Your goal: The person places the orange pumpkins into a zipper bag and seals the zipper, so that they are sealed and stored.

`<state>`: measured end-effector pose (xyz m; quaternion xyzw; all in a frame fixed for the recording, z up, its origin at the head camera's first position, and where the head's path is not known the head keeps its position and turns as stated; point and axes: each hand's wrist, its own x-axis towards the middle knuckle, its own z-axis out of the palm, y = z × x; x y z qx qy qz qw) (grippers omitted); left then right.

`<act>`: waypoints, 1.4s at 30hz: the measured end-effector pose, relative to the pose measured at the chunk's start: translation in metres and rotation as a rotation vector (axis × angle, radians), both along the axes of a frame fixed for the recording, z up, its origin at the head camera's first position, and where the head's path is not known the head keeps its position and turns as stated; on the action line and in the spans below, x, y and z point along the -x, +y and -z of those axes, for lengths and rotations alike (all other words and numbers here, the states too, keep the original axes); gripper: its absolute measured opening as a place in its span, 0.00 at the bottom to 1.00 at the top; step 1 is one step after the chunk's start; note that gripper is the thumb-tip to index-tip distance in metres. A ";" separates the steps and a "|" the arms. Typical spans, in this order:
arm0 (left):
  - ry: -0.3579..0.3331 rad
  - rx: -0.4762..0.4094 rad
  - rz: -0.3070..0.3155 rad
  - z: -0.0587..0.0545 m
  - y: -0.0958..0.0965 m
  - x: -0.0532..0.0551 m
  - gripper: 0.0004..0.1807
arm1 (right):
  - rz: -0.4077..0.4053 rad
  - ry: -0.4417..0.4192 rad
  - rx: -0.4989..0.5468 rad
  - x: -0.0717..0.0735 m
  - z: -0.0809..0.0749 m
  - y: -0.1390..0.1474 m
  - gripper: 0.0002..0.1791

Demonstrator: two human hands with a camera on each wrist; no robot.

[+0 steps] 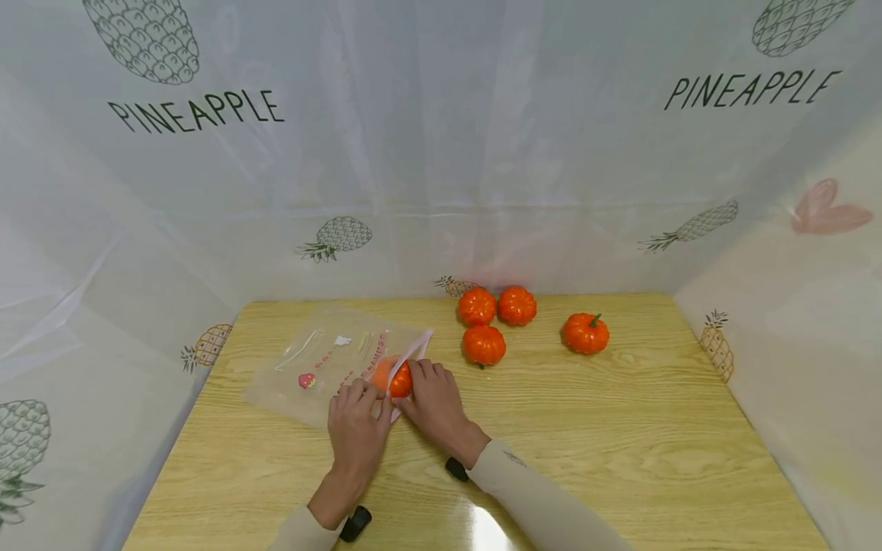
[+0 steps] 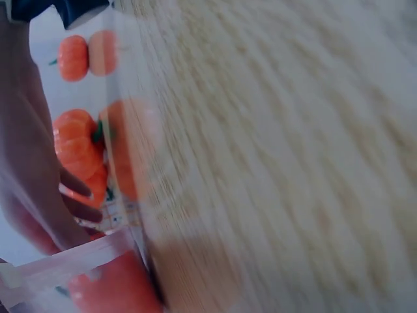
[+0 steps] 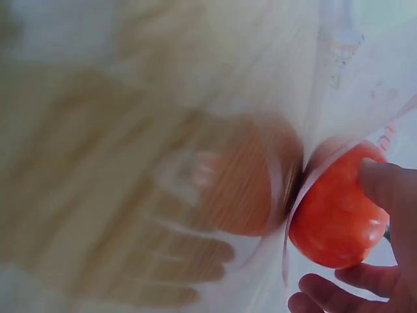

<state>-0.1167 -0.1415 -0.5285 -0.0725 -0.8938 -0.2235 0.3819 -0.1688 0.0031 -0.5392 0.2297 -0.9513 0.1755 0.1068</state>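
A clear plastic bag [image 1: 292, 383] with a pink edge and printed strawberry lies flat on the left of the table. Half inside its mouth is a small orange toy pumpkin [image 1: 402, 380]. My left hand [image 1: 358, 428] pinches the bag's near edge at the mouth. Beside the opening, my right hand [image 1: 436, 398] grips the pumpkin; in the right wrist view its thumb presses the pumpkin [image 3: 339, 212] from above and fingers sit beneath. The left wrist view shows the bag's rim [image 2: 85, 257] around the pumpkin; the left hand's fingertips are hidden there.
Three more pumpkins cluster near the back edge: one at left [image 1: 477, 307], one at right [image 1: 517, 305] and one in front [image 1: 484, 345]. Another pumpkin [image 1: 586, 333] with a green stem sits farther right. A pineapple-printed sheet [image 1: 441, 153] walls the wooden table [image 1: 620, 444].
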 end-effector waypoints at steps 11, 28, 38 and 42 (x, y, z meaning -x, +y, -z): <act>-0.001 0.017 -0.002 0.004 0.002 0.001 0.10 | 0.002 -0.017 -0.049 0.000 -0.004 -0.010 0.27; 0.005 0.018 -0.002 0.007 -0.002 0.003 0.11 | -0.076 -0.051 0.094 -0.006 -0.015 0.023 0.31; -0.002 0.017 -0.010 0.008 -0.005 0.002 0.11 | 0.011 -0.016 0.216 -0.009 -0.015 0.093 0.30; -0.024 0.014 -0.015 0.008 -0.007 0.001 0.11 | 0.069 -0.005 0.239 -0.011 -0.013 0.119 0.28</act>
